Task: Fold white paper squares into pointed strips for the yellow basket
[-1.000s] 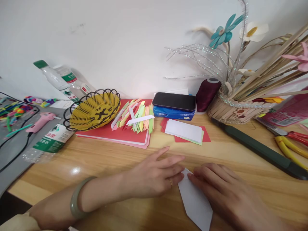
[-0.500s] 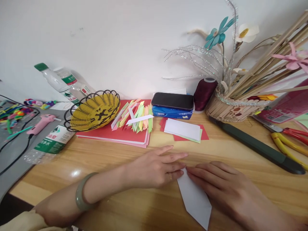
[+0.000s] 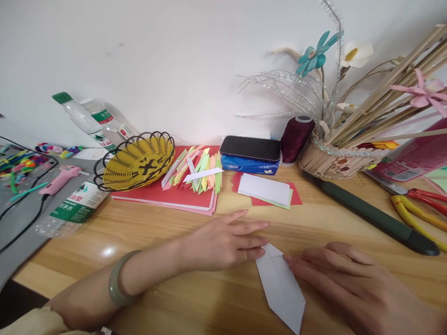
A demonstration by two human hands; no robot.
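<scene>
A white strip of paper [image 3: 281, 284], folded to pointed corners at its near end, lies slantwise on the wooden table. At its far end a small folded flap [image 3: 273, 250] shows. My left hand [image 3: 232, 239] rests with fingers spread, the lower fingertips touching the paper's upper left edge; a green bangle [image 3: 120, 278] circles that wrist. On the other side, my right hand [image 3: 344, 279] is curled, its fingertips at the paper's right edge near the flap. Its thumb is hidden. Just beyond the hands sits a stack of white paper slips [image 3: 263, 188] on green and red ones.
Folded colored strips [image 3: 199, 170] lie on red sheets [image 3: 139, 199] beside a yellow woven basket [image 3: 139, 165]. A phone [image 3: 249, 147] tops a blue tissue pack [image 3: 247, 164]. Rightward are a thread cone [image 3: 296, 139], a dark green-handled tool [image 3: 373, 211] and pliers [image 3: 415, 209]. A glue gun [image 3: 61, 179] lies left.
My right hand has slid right and curled, uncovering the small flap at the paper's far end. My left hand stays almost in place on the paper's left edge.
</scene>
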